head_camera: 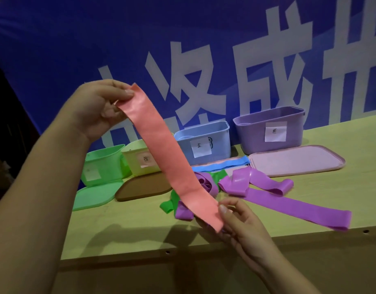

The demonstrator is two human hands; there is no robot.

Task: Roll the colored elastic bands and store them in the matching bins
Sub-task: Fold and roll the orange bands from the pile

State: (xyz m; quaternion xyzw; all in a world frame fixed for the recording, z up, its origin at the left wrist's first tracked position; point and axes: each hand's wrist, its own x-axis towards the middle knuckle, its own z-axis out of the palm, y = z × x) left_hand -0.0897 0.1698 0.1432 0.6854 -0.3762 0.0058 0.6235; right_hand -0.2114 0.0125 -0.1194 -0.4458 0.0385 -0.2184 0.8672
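Two hands stretch a pink elastic band (170, 155) above the counter (310, 209): left hand (98, 107) pinches its top end, right hand (240, 221) its bottom. Rolling seems about to begin; next, wind one end tightly toward the other.

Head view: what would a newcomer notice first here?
First, the pink band, stretched diagonally between the raised left hand and the lower right hand. Behind it, on the table, lie loose purple bands, with four coloured bins along the blue banner.
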